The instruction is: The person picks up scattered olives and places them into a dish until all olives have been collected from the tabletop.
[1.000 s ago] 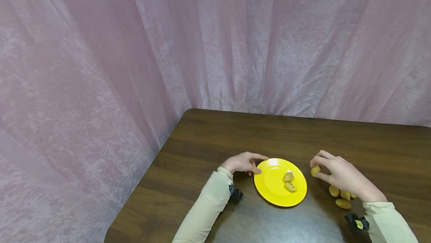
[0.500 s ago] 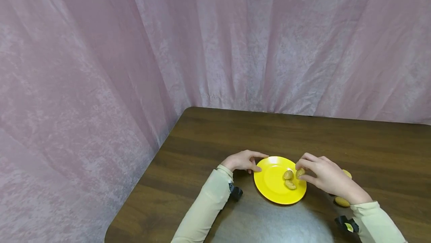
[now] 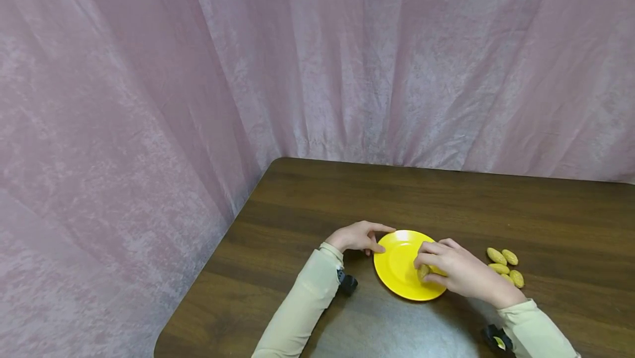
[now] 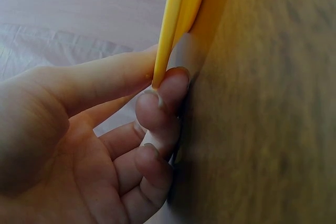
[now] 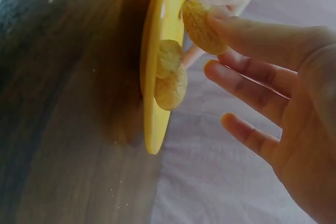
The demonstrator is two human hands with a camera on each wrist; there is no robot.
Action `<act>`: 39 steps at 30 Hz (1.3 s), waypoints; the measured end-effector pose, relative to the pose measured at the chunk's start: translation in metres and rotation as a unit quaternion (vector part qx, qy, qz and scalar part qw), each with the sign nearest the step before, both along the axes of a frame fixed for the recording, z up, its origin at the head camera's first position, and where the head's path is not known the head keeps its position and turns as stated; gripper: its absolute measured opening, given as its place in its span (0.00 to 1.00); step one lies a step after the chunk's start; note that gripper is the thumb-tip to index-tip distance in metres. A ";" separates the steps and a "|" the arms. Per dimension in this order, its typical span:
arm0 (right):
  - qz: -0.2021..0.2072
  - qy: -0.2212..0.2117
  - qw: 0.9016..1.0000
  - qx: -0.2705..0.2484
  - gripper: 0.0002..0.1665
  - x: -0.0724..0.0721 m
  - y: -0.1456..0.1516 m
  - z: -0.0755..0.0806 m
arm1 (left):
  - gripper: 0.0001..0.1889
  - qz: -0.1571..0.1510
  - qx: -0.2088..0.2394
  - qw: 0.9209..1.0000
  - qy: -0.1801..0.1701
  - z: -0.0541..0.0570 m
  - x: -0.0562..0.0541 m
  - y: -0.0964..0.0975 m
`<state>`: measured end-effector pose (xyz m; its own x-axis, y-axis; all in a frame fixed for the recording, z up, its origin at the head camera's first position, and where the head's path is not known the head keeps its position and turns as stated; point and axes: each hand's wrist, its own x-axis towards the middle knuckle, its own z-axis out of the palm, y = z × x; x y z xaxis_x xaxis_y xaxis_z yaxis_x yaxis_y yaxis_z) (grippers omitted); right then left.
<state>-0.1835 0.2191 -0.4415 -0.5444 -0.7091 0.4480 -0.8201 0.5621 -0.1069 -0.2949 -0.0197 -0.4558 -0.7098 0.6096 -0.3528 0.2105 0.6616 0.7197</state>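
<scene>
A yellow plate [image 3: 401,258] lies on the wooden table. My left hand [image 3: 354,236] pinches its left rim, with the thumb on top and fingertips underneath, as the left wrist view shows. Over the plate's right half is my right hand [image 3: 458,271]. Between thumb and fingers it holds an oval yellow-brown piece [image 5: 202,27] with a rough, pitted surface; whether it is a nut or something else I cannot tell. Two similar oval pieces [image 5: 171,88] rest on the plate in the right wrist view. From the head, my right hand mostly hides them.
Several more oval pieces [image 3: 496,256] lie in a loose group on the table [image 3: 347,192], right of the plate. A pink curtain [image 3: 347,71] hangs behind the table's far and left edges. Small crumbs [image 5: 119,195] dot the tabletop.
My right hand has moved left from beside the plate to above it, carrying the oval piece. The loose group it was covering now shows. My left hand keeps its hold on the rim.
</scene>
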 end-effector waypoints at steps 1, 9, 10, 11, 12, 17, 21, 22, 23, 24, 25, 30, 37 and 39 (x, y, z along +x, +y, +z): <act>0.006 0.003 1.000 0.001 0.18 0.000 -0.001 -0.001 | 0.28 -0.001 0.001 1.000 0.000 0.000 0.000 0.000; 0.014 0.005 1.000 -0.001 0.14 -0.001 -0.005 -0.005 | 0.28 -0.003 0.004 1.000 -0.003 0.001 0.000 0.000; 0.014 0.005 1.000 -0.002 0.13 -0.001 -0.005 -0.005 | 0.28 -0.003 0.003 1.000 -0.003 0.001 0.000 0.000; 0.014 0.006 1.000 -0.003 0.14 -0.001 -0.005 -0.005 | 0.28 -0.002 0.003 1.000 -0.002 0.002 0.000 0.000; 0.014 0.009 1.000 -0.005 0.14 -0.001 -0.004 -0.005 | 0.28 -0.001 0.002 1.000 -0.002 0.002 0.000 0.000; 0.008 0.015 1.000 -0.010 0.18 -0.001 -0.002 -0.001 | 0.28 -0.004 0.003 1.000 -0.002 0.003 0.000 0.000; -0.014 0.015 1.000 0.000 0.21 -0.001 0.005 0.003 | 0.28 -0.008 0.005 1.000 -0.001 0.003 0.000 -0.001; -0.020 0.015 1.000 0.001 0.22 -0.001 0.007 0.005 | 0.28 -0.009 0.006 1.000 -0.001 0.003 0.000 -0.001; -0.027 0.017 0.999 0.004 0.23 -0.001 0.010 0.007 | 0.28 -0.009 0.008 1.000 -0.001 0.003 0.000 -0.001; -0.036 0.018 0.999 0.005 0.24 -0.001 0.013 0.008 | 0.28 -0.009 0.008 1.000 -0.001 0.003 -0.001 -0.001; -0.046 0.023 0.999 0.008 0.24 -0.001 0.017 0.010 | 0.28 -0.009 0.009 1.000 -0.001 0.004 -0.001 -0.001; -0.111 0.001 0.993 0.029 0.22 0.001 0.036 0.021 | 0.28 -0.004 0.008 1.000 -0.004 0.003 -0.001 -0.001; -0.173 -0.065 0.980 0.066 0.19 0.002 0.067 0.028 | 0.28 0.003 0.010 1.000 -0.011 0.000 0.000 -0.001; -0.182 -0.076 0.978 0.068 0.19 0.002 0.074 0.028 | 0.28 0.002 0.010 1.000 -0.010 0.000 0.001 -0.001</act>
